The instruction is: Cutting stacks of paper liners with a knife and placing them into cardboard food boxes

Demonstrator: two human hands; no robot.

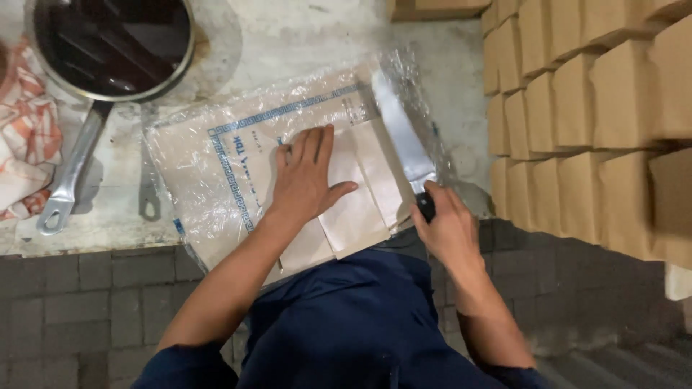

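My left hand (306, 176) lies flat, fingers spread, on a stack of brown paper sheets (360, 194) that sits partly inside a clear plastic wrapper (209, 173) printed with a blue border. My right hand (448, 227) grips the dark handle of a wide-bladed knife (400, 133). The blade lies flat along the right edge of the paper stack, pointing away from me. The pack rests on a pale concrete counter (303, 36).
A dark pan of brown liquid (112, 43) with a long metal handle stands at the far left, next to an orange-and-white cloth (25, 144). Stacked brown cardboard boxes (591, 115) fill the right side. Grey brick facing (86, 302) runs below the counter edge.
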